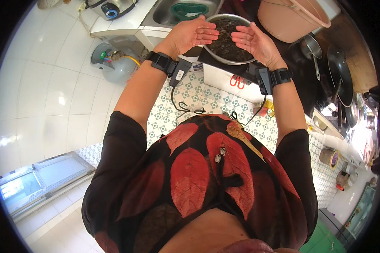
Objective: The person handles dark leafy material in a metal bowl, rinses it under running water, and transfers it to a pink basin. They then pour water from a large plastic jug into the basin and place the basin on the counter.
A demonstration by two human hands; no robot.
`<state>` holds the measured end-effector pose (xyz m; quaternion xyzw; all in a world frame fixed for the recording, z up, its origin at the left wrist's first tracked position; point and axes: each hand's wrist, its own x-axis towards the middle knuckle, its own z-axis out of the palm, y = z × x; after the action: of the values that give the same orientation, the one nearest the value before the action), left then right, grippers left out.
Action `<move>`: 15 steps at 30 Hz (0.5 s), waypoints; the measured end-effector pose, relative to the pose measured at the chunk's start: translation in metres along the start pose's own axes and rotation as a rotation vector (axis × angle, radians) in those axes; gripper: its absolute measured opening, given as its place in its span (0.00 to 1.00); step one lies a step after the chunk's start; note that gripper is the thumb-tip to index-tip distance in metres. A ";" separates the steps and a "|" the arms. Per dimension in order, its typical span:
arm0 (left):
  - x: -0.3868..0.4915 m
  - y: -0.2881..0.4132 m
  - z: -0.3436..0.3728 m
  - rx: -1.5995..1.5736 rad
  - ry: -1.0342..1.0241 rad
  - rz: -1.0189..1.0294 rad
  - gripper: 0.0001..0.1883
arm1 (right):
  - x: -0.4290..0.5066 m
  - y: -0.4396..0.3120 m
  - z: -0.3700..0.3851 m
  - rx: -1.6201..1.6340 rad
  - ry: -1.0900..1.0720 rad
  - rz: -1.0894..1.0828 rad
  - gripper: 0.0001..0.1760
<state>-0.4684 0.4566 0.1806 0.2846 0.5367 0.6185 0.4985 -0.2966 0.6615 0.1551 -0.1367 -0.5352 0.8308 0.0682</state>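
A round metal basin [212,53] stands at the counter's edge before me, filled with a dark, stringy, wet-looking mass [226,41] that I cannot identify. Over the left part of its rim is my left hand [198,33], palm towards me and fingers stretched inward. My right hand [255,41] mirrors it over the right part of the rim. Both hands look wet and hold nothing; a gap separates their fingertips above the basin. Whether either hand touches the rim, I cannot tell. Each wrist wears a black strapped device with a cable.
Left of the basin is a steel sink [160,14] with a green plastic basin [188,12] inside. A pink bucket [288,22], a saucepan [312,47] and a black frying pan [338,69] sit to the right. Below the counter at left stands a gas cylinder [117,68].
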 end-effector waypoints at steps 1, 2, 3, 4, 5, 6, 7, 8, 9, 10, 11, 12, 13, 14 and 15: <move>-0.013 -0.004 -0.011 0.038 0.019 0.006 0.28 | 0.000 0.008 0.006 -0.035 0.103 0.004 0.28; -0.028 -0.010 -0.024 0.067 0.036 0.024 0.27 | 0.002 0.015 0.010 -0.068 0.169 -0.004 0.26; -0.046 -0.016 -0.040 0.095 0.057 0.057 0.25 | 0.005 0.022 0.016 -0.110 0.225 -0.011 0.24; -0.063 -0.024 -0.057 0.040 0.097 0.033 0.20 | 0.007 0.028 0.022 -0.106 0.295 -0.008 0.19; -0.082 -0.031 -0.076 0.064 0.146 0.053 0.19 | 0.009 0.033 0.027 -0.108 0.353 -0.007 0.17; -0.102 -0.043 -0.095 0.082 0.200 0.063 0.19 | 0.011 0.037 0.032 -0.122 0.367 -0.022 0.17; -0.122 -0.056 -0.112 0.105 0.272 0.050 0.18 | 0.012 0.041 0.038 -0.137 0.393 -0.078 0.20; -0.141 -0.070 -0.125 0.063 0.344 0.068 0.18 | 0.012 0.043 0.044 -0.126 0.450 -0.080 0.21; -0.158 -0.084 -0.139 0.094 0.395 0.040 0.19 | 0.014 0.043 0.047 -0.142 0.459 -0.080 0.22; -0.181 -0.095 -0.156 0.126 0.444 0.013 0.19 | 0.014 0.044 0.053 -0.130 0.469 -0.057 0.22; -0.202 -0.106 -0.173 0.166 0.487 -0.002 0.20 | 0.015 0.043 0.058 -0.117 0.473 -0.046 0.23; -0.220 -0.118 -0.186 0.113 0.546 -0.051 0.22 | 0.017 0.043 0.064 -0.132 0.505 -0.036 0.23; -0.238 -0.130 -0.199 0.152 0.619 -0.056 0.22 | 0.019 0.043 0.070 -0.150 0.551 -0.036 0.23; -0.257 -0.146 -0.207 0.188 0.697 -0.084 0.21 | 0.019 0.043 0.075 -0.191 0.564 -0.042 0.21; -0.276 -0.162 -0.218 0.216 0.768 -0.092 0.21 | 0.021 0.042 0.082 -0.222 0.582 -0.024 0.21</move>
<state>-0.5174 0.1077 0.0209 0.0589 0.7580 0.5969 0.2561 -0.3398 0.5784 0.1454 -0.3690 -0.5822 0.6925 0.2129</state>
